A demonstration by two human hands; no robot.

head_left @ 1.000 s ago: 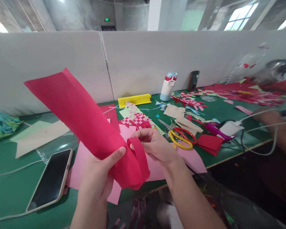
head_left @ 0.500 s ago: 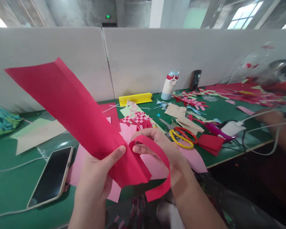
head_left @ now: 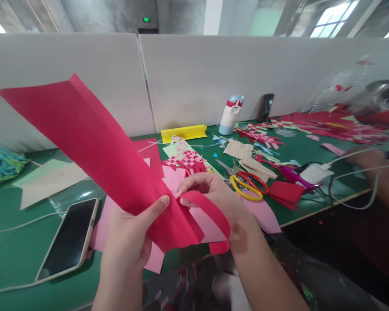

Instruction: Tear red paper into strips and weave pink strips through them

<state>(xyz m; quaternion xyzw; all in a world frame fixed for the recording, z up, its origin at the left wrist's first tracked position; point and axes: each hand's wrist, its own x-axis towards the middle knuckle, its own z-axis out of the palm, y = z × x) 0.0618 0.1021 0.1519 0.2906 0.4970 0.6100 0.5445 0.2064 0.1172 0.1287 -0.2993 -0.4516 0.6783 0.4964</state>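
A long folded sheet of red paper (head_left: pixel 106 151) slants from the upper left down to the centre. Around its lower part my left hand (head_left: pixel 142 229) is closed, the thumb pressed on top. My right hand (head_left: pixel 210 194) is closed at the sheet's right edge, fingertips pinching a red paper strip (head_left: pixel 214 211) that curls over toward the wrist. Where the strip meets the sheet is partly hidden by the fingers. Pink paper (head_left: pixel 210 224) lies beneath both hands.
A phone (head_left: pixel 68 239) lies at the left. Yellow-handled scissors (head_left: pixel 246 188), a purple tool (head_left: pixel 298 177) and a white plug (head_left: pixel 316 172) are at the right. A bottle (head_left: pixel 231 115) stands behind. Another person's arm (head_left: pixel 376 172) reaches in at the far right.
The loose end of the red strip has swung up and right, closer to my right wrist. The upper end of the sheet has shifted slightly left. Both hands keep their hold.
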